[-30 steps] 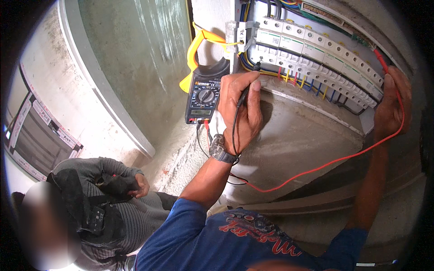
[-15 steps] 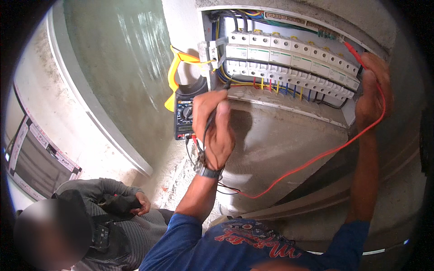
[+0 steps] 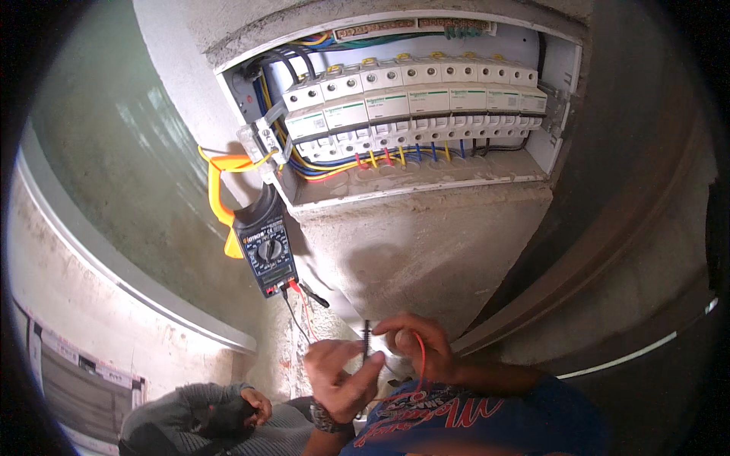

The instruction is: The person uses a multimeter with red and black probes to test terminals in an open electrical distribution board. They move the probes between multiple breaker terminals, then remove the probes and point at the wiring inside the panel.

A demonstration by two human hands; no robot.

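Note:
In front of my chest, below the breaker box, my two hands are close together. My left hand (image 3: 340, 380) is closed, with a black test probe (image 3: 366, 336) standing upright between its fingers. Beside it, the fingers of my right hand (image 3: 422, 346) are curled; a red test lead (image 3: 423, 359) loops down from them, and its probe end is hidden. The black and yellow clamp meter (image 3: 266, 251) hangs at the box's lower left corner, the leads plugged into its lower end. Above sits the open breaker box (image 3: 426, 191) with a row of white circuit breakers (image 3: 388, 105).
Coloured wires (image 3: 319, 169) run under the breakers, and green wires (image 3: 462, 33) meet a terminal strip at the top. A concrete column (image 3: 426, 251) carries the box. At lower left stands another person (image 3: 182, 418) in grey. A window frame (image 3: 84, 372) is behind them.
Both hands have come down from the box to my chest and now meet there. The red probe has left the top right terminal strip. My view has shifted, showing the box more squarely.

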